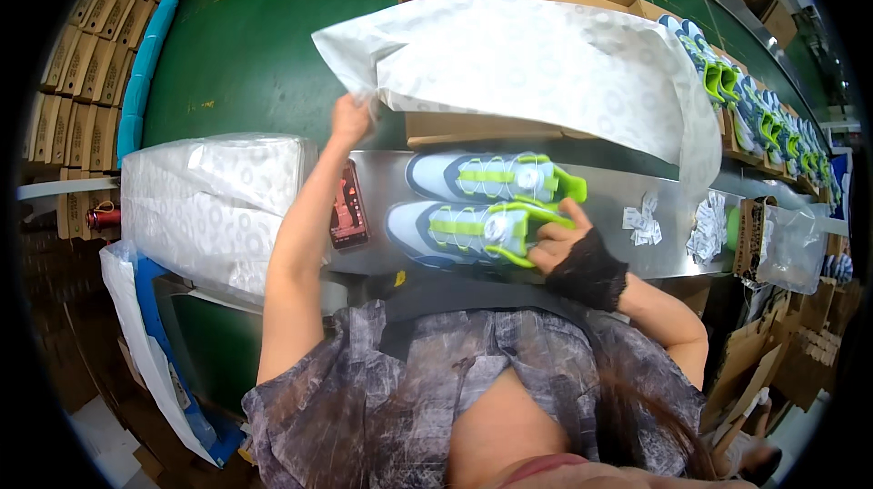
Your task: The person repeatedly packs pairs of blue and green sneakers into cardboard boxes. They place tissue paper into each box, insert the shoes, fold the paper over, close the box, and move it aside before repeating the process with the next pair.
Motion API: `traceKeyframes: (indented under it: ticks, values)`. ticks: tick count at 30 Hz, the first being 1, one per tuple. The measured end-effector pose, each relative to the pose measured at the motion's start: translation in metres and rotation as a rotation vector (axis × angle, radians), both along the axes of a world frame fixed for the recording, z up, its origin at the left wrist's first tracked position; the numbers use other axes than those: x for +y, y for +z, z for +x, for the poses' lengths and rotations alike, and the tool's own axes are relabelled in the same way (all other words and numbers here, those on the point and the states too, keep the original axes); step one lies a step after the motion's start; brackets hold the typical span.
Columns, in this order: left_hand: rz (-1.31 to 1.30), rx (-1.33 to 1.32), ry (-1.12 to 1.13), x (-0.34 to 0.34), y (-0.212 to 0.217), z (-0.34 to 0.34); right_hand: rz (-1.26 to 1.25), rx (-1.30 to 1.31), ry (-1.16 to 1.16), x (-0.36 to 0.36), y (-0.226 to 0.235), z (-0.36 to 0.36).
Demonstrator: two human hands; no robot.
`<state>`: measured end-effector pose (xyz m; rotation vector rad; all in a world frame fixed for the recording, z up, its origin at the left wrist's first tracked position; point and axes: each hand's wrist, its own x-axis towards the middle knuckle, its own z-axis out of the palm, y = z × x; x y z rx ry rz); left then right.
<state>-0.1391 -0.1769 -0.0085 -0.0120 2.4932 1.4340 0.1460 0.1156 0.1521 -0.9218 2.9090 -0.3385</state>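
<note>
Pinched in my left hand (352, 120) is the near left corner of a large white sheet of patterned tissue paper (518, 52). The sheet spreads over a brown cardboard shoebox (473, 128) and hides most of it. Two light blue sneakers with green laces and collars lie side by side on the metal bench, toes to the left: a far sneaker (441, 177) and a near sneaker (436, 232). My right hand (582, 257), in a black fingerless glove, has its fingers closed at the near sneaker's green heel collar. Its index finger reaches toward the far sneaker's heel.
A stack of patterned tissue paper (214, 207) lies at the left, beside a phone (348, 211) with a lit screen. Small white paper slips (644, 223) are scattered on the right. More sneakers (773, 125) line the far right. Shelved shoeboxes (91, 61) stand far left.
</note>
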Motion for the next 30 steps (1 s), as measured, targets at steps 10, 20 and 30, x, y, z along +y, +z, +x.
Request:
traceKeyframes:
  ticks: [10, 20, 30]
  values:
    - [-0.351, 0.256, -0.125, -0.065, 0.101, -0.05, -1.323, -0.443, -0.826, 0.03, 0.047, -0.109]
    - [0.538, -0.241, -0.498, 0.047, 0.204, -0.032, -1.137, -0.508, -0.821, -0.039, -0.094, -0.213]
    - [-0.316, 0.633, -0.438, 0.118, 0.069, -0.016, -0.906, -0.064, -0.705, 0.044, -0.045, -0.21]
